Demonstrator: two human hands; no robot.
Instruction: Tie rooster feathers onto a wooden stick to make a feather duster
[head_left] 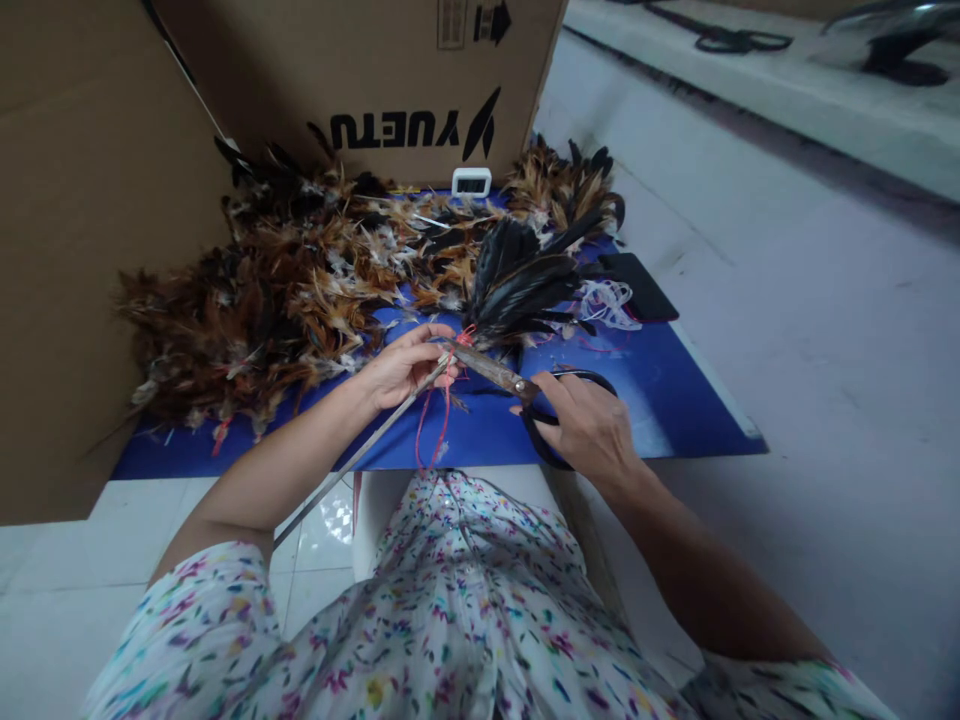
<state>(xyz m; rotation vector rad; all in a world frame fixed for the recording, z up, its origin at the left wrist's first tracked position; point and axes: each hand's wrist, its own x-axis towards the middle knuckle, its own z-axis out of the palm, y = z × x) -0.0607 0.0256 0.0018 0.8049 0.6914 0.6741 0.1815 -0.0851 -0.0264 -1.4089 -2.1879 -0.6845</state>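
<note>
My left hand (409,368) pinches a thin stick (360,452) near its upper end, where red string (448,385) is wound and hangs down in a loop. Black feathers (517,280) fan out from that end, over the blue table (480,430). In my right hand (589,420) are scissors (499,372) with black handles. Their blades point left and lie at the red string, close to my left fingertips. Whether the blades touch the string is too small to tell.
Brown feather bunches (277,290) cover the table's back and left. Cardboard (405,60) stands behind them. Near it is a small white device (471,182). A black flat object (639,287) and whitish string (606,303) lie at the right. Another pair of scissors (742,41) rests on the ledge.
</note>
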